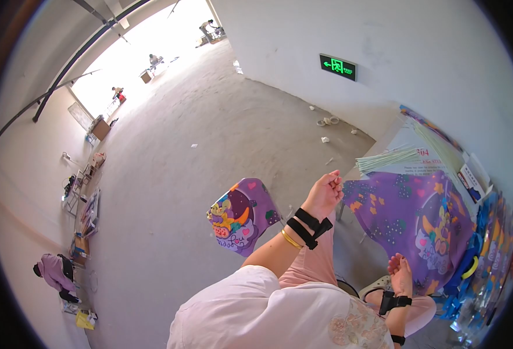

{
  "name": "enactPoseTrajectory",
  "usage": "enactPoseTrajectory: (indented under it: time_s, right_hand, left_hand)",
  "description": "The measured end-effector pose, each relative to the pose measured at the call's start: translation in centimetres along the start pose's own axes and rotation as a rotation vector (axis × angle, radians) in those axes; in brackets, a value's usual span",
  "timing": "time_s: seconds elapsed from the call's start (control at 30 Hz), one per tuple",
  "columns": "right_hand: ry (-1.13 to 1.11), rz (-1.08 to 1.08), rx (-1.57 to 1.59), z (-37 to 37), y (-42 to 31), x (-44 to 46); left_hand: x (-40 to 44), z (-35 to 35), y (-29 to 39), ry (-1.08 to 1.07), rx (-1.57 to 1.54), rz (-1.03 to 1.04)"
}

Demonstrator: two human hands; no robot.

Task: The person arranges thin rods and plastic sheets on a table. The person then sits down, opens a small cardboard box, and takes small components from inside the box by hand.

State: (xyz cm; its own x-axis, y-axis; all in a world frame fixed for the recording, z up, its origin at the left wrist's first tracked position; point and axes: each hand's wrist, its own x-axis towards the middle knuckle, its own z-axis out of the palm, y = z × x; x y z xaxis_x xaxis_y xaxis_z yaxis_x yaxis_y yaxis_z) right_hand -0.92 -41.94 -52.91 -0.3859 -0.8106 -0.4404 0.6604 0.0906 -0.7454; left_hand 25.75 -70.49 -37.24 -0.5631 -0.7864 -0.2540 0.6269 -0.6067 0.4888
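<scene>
My left hand (326, 191), with a black strap and a yellow bangle at the wrist, is closed with its fingers curled together. It is beside the left edge of a purple cartoon-printed sheet (378, 203); whatever it may grip is too small to make out. Over the lower part of that sheet is my right hand (400, 272), palm turned up, its fingers loosely bent and apart from the thumb. No object shows in it. A bundle of pale green thin strips (387, 160) lies just beyond the sheet's upper edge, on a white printed board (422, 168).
Left of my arm is another purple printed piece (259, 209). Blue and purple plastic-wrapped items (494, 250) pile up at right, near a small white box (474, 177). Tape rolls (328, 121) lie by the wall. A person (59, 276) works at far left; others are far off.
</scene>
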Motion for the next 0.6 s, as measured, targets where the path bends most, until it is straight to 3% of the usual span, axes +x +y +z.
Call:
enactPoseTrajectory:
  time_s: [0.6]
  right_hand:
    - [0.023,0.002,0.025,-1.2,0.5,-0.2]
  left_hand:
    - [0.1,0.3,-0.6,-0.002,0.010,-0.019]
